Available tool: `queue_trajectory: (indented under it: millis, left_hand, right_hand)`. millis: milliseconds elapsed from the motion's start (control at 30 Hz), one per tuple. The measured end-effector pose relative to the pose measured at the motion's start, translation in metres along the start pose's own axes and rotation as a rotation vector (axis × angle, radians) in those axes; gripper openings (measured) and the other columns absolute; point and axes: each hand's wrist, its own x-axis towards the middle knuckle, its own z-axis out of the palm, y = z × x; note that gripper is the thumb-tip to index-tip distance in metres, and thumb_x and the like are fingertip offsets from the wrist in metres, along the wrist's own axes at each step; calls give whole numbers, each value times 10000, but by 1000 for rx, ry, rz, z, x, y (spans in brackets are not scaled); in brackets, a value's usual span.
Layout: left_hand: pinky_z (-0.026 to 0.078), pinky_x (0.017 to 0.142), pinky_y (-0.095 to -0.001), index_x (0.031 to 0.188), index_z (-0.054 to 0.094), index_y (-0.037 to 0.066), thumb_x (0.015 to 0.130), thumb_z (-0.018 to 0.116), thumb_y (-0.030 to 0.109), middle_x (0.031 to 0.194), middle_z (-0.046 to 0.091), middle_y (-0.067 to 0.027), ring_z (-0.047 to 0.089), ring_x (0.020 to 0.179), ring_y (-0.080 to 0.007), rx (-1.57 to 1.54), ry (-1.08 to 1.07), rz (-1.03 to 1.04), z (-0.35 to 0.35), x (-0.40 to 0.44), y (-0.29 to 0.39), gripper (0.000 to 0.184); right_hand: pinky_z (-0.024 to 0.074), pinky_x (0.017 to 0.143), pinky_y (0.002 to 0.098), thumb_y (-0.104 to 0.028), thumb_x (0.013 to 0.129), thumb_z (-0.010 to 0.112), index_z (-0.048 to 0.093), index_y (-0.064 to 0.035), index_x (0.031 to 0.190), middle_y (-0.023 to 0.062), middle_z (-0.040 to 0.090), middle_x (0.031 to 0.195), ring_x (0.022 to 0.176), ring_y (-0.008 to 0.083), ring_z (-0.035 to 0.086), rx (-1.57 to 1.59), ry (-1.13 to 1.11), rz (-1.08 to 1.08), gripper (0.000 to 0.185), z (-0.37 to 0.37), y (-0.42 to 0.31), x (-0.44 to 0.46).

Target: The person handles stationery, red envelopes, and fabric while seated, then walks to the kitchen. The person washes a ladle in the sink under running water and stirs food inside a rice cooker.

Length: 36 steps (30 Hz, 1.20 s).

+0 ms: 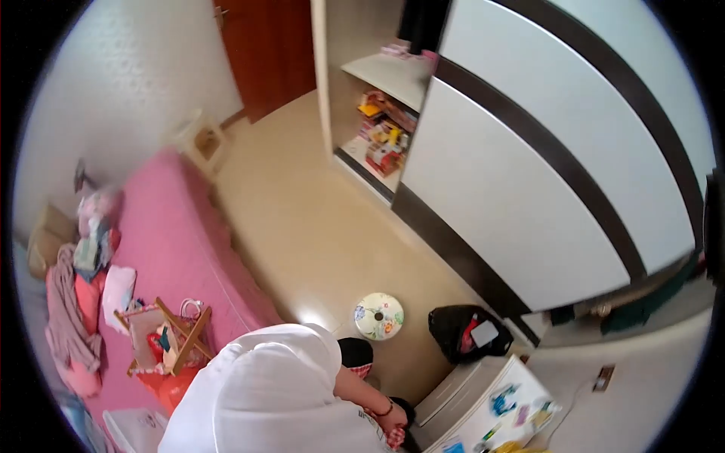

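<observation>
From the wide white sleeve at the bottom, my left forearm reaches down to the right, with a dark band round the wrist. My left hand (391, 421) is at the lower edge of the head view, its fingers closed at a bit of red-and-white checked cloth (395, 439). More of the same checked pattern shows beside a dark, rounded shape (355, 351) near my elbow. The fingertips are partly hidden. My right hand is out of view.
A round flowered stool (379, 316) stands on the floor by a black bag (467, 334). At right is a white cabinet (491, 408) with small items on it. The pink bed (177, 226) holds clothes and a wooden-framed basket (168, 337). A sliding wardrobe (521, 158) stands partly open.
</observation>
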Motion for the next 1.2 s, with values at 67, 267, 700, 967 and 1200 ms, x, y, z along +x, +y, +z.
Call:
queue_trajectory:
  millis: [67,267,700,967,1200]
  left_hand:
    - [468,655,-433,813,645,29,679,609,275,781,624,-205,594,735,-347,-2,82,-106,-22,-30,-5,282]
    - [479,735,-424,894,649,52,706,593,258,857,638,-183,607,832,-339,-93,482,-612,-29,-158,9,285]
    - [486,764,-358,920,645,98,754,629,400,889,654,-138,623,854,-279,-902,1648,-1033,54,-330,90,346]
    - [478,801,-367,947,673,133,767,593,410,902,660,-125,622,871,-276,-789,1346,-1010,-5,-460,-1,339]
    - [460,838,-388,983,661,134,768,555,422,954,652,-135,605,924,-296,-741,1121,-1060,-50,-577,-42,374]
  right_hand:
    - [495,680,380,-377,828,558,687,-112,832,87,654,898,782,296,609,69,-36,-92,295,-40,-26,46]
    - [493,676,377,-372,824,559,684,-100,832,94,654,878,769,288,612,188,-128,-345,299,-142,-95,136]
    - [489,666,370,-363,816,560,678,-77,832,109,654,834,740,269,619,141,-338,-670,309,-220,-299,235]
    - [487,660,366,-356,811,561,674,-62,831,118,653,808,722,258,623,143,-511,-679,316,-248,-524,249]
    - [485,655,363,-351,807,562,670,-49,831,126,653,784,707,248,627,149,-629,-669,322,-271,-655,258]
